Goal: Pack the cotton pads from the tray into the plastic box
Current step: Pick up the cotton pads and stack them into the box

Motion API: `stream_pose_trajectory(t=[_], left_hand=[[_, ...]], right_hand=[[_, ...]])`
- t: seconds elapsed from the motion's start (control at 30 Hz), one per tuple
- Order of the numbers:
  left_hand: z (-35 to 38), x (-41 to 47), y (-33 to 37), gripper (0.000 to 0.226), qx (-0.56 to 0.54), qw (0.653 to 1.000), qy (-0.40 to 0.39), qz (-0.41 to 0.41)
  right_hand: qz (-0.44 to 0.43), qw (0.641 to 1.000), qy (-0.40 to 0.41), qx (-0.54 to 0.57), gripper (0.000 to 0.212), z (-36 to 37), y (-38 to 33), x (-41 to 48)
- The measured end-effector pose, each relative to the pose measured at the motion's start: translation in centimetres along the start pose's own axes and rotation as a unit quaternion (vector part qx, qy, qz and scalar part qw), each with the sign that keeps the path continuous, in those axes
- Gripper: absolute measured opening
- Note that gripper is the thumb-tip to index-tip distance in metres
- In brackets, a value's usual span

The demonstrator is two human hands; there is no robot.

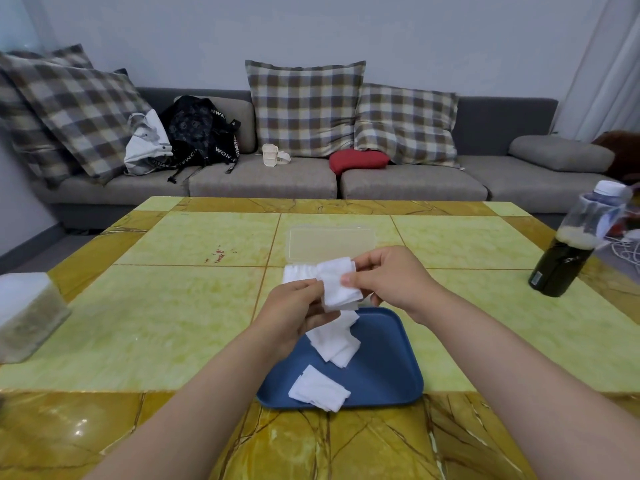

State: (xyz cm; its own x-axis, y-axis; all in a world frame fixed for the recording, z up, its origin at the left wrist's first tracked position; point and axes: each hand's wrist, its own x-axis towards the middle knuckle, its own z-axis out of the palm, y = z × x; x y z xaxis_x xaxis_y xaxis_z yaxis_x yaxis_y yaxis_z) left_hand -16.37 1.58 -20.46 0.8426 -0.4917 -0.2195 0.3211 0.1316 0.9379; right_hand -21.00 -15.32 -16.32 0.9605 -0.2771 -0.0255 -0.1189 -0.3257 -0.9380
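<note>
Both hands hold a small stack of white cotton pads above the far edge of the blue tray. My left hand grips the stack from the lower left, and my right hand pinches it from the right. More loose pads lie in the middle of the tray, and another bunch sits near its front edge. The clear plastic box stands just beyond the hands with its lid open, and white pads show in its near part.
The yellow-green tiled table carries a dark bottle with a white cap at the far right and a white-lidded container at the left edge. A grey sofa with cushions and bags stands behind the table.
</note>
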Motion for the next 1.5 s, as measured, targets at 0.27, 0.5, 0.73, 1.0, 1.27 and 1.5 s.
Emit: stream_pose_trajectory(t=[0.27,0.5,0.73,1.0,1.27,1.5], left_hand=[[0.3,-0.2,0.2,0.022,0.016,1.000,-0.010,0.008],[0.0,0.4,0.6,0.021,-0.004,1.000,-0.016,-0.011],[1.1,1.4,1.8,0.027,0.025,0.999,-0.019,0.005],[2.7,6.8,2.0,0.029,0.455,0.862,0.081,0.207],[3.5,10.8,-0.3,0.039,0.670,0.706,-0.087,0.214],[2.8,10.9,-0.3,0.033,0.605,0.771,-0.035,0.198]], right_hand=[[0.010,0.999,0.021,-0.036,0.035,0.1,0.4,0.2],[0.109,0.986,-0.115,0.053,0.030,-0.6,0.8,0.0],[0.104,0.985,-0.101,0.098,0.027,-1.2,0.6,1.2],[0.116,0.974,0.081,0.177,0.026,-5.3,1.7,5.7],[0.174,0.971,0.069,0.151,0.028,-4.5,4.1,8.9],[0.201,0.977,0.062,0.045,0.024,-3.6,4.5,9.0]])
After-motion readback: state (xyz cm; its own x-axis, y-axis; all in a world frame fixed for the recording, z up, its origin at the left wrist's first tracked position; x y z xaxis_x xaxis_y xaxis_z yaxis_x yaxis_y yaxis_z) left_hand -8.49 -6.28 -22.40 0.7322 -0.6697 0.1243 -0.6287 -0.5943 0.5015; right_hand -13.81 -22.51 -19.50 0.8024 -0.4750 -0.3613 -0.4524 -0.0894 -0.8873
